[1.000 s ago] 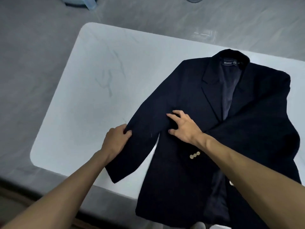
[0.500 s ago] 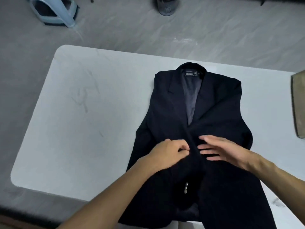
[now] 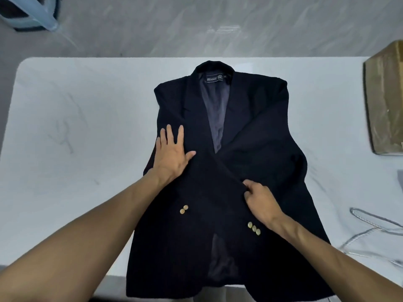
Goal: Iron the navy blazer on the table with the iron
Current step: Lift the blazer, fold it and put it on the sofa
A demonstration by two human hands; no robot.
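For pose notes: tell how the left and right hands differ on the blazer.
The left hand lies flat, fingers spread; the right hand pinches the navy blazer with curled fingers. The left hand sits nearer the collar than the right hand. Both touch the blazer's front.

A plain domestic room is suggested: a white marbled counter (image 3: 87,127) is set on a grey veined floor (image 3: 218,25), a blue plastic stool (image 3: 28,14) is seen beyond its far left corner, a brown box (image 3: 386,105) at its right edge.

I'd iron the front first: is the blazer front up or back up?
Front up. The blazer shows its lapels, neck label and gold buttons, lying flat on the table.
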